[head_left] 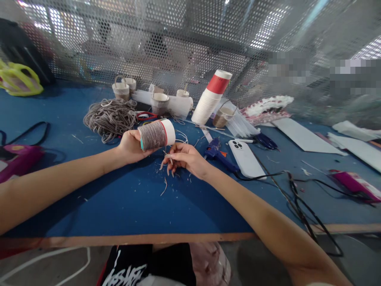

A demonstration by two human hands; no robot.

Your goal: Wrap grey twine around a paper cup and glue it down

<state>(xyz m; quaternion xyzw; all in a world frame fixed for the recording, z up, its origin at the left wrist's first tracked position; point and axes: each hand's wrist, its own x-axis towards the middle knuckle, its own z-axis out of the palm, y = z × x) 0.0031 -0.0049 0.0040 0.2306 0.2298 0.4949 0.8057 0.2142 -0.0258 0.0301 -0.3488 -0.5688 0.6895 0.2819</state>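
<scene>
Cord-wrapped cup (153, 136) in left hand (132, 146)

In the left fingers (148, 153), a white cup (170, 132) shows red and teal edging beside grey-brown striped cord (152, 136); beyond them, a grey cord heap (108, 117); right of the right fingers (178, 156), a dark-blue glue gun (212, 150) and white phone (247, 160)

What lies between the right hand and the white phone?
The head view shows a blue glue gun between the right hand and the white phone.
</scene>
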